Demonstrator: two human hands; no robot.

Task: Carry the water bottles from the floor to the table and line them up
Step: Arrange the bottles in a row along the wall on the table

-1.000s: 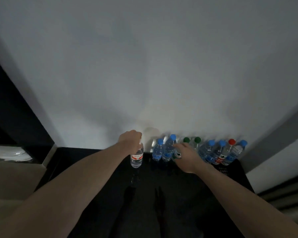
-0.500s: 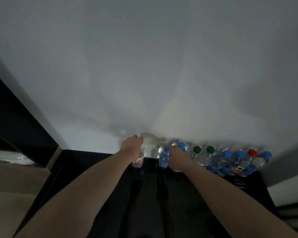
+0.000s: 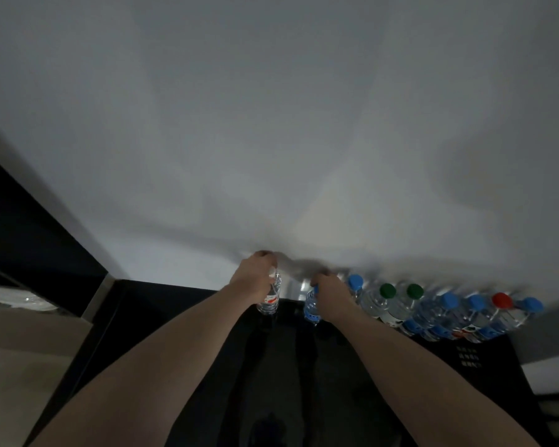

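Note:
My left hand (image 3: 255, 275) grips a clear bottle with a red-and-white label (image 3: 270, 300) by its top, at the far edge of the black table (image 3: 162, 317) close to the wall. My right hand (image 3: 331, 293) grips a blue-capped bottle with a blue label (image 3: 311, 306) just to its right. Beyond my right hand a row of several bottles (image 3: 446, 311) stands along the wall, with blue, green and red caps. Both held bottles sit low over the table; whether they touch it I cannot tell.
A pale wall (image 3: 271, 124) rises straight behind the table. A dark cabinet or panel (image 3: 29, 227) stands to the left, with a beige surface (image 3: 23, 350) below it. A small control panel (image 3: 468, 356) shows on the table at the right.
The view tilted and shifted, so the row of bottles slid rightward in frame. My right hand went from the row to gripping a blue-capped bottle. My left hand pushed its bottle farther toward the wall.

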